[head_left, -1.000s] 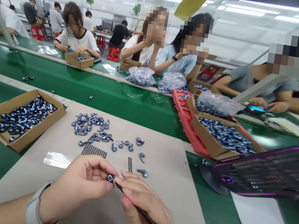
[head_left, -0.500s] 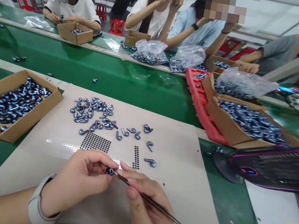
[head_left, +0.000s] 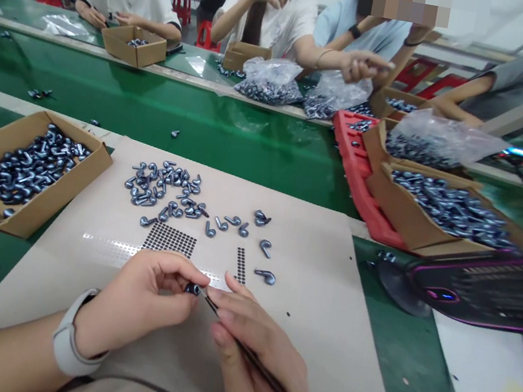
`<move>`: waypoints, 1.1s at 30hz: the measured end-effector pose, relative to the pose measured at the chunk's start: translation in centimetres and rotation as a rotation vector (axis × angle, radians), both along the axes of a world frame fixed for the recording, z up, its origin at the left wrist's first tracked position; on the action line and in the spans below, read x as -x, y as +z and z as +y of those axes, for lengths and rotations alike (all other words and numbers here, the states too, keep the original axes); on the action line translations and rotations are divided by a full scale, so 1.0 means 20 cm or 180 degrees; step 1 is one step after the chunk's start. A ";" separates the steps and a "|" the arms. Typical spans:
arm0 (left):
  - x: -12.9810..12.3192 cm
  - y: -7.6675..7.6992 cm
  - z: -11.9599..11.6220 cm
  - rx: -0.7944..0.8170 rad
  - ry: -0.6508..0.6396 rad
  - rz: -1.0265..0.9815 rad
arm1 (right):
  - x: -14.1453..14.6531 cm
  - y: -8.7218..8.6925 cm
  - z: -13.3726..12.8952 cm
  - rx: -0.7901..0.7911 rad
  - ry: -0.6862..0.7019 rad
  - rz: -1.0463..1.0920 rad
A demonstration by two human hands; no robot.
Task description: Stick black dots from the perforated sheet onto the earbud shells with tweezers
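Between the thumb and index finger of my left hand point(head_left: 144, 300) is a dark blue earbud point(head_left: 192, 288), mostly covered by the fingers. My right hand point(head_left: 259, 356) grips a pair of dark tweezers point(head_left: 262, 370), whose tips meet the earbud. Just beyond my hands, a sheet of small black round dots point(head_left: 171, 240) lies on the pale board point(head_left: 314, 359); a narrow strip of the same dots point(head_left: 240, 265) is to its right. Loose earbuds point(head_left: 163, 186) form a cluster behind them, with several more scattered to the right.
A cardboard box of earbuds point(head_left: 96, 162) stands at the left. A fuller box point(head_left: 415, 238) and a red tray point(head_left: 362, 193) are at the back right, near a black fan point(head_left: 482, 286). Across the green bench point(head_left: 249, 147), people sit behind bags of earbuds point(head_left: 271, 80).
The view has shifted slightly. My right hand has tilted the tweezers a little steeper at the earbud, which my left hand still pinches. Across the bench, a person's arm now reaches sideways.
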State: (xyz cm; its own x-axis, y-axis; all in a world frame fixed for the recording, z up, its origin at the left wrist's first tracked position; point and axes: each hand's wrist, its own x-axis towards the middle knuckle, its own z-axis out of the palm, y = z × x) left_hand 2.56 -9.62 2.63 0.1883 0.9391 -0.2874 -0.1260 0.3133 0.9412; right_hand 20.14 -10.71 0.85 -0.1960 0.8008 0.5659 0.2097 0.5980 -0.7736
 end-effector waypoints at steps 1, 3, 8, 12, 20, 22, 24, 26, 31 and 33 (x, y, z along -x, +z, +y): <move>0.00 0.00 0.00 0.0001 0.0011 0.0036 | -0.01 0.01 0.00 -0.0213 -0.0011 -0.0261; 0.01 0.00 0.01 0.0029 0.0037 0.0057 | -0.02 0.04 0.01 -0.0469 -0.0081 -0.0569; 0.01 0.02 0.02 0.0265 -0.0020 -0.0051 | -0.05 0.04 0.02 -0.0396 -0.0164 -0.0299; 0.01 0.01 0.03 0.0389 -0.0094 -0.0126 | -0.05 0.03 0.03 -0.0320 0.0156 -0.0083; 0.01 -0.02 0.02 0.0505 -0.0210 -0.0212 | -0.02 0.03 0.03 -0.0203 0.0194 -0.0059; 0.01 -0.02 0.02 0.0502 -0.0209 -0.0220 | -0.01 0.03 0.03 -0.0233 0.0214 -0.0052; 0.01 -0.02 0.02 0.0494 -0.0207 -0.0207 | -0.01 0.03 0.03 -0.0241 0.0233 -0.0070; 0.01 -0.02 0.02 0.0451 -0.0259 -0.0171 | -0.02 0.03 0.03 -0.0204 0.0287 -0.0100; 0.02 -0.02 0.02 0.0305 -0.0296 -0.0006 | -0.03 0.02 0.03 -0.0063 0.0304 0.0079; 0.02 -0.03 0.02 0.0245 -0.0256 0.0063 | -0.03 0.02 0.03 -0.0055 0.0279 0.0173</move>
State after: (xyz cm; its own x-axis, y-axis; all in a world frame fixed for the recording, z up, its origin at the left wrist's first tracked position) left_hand 2.23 -9.14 2.10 0.2556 0.8963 -0.3625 -0.0791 0.3931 0.9161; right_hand 20.68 -10.18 1.20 -0.2334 0.7719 0.5913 0.1140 0.6256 -0.7717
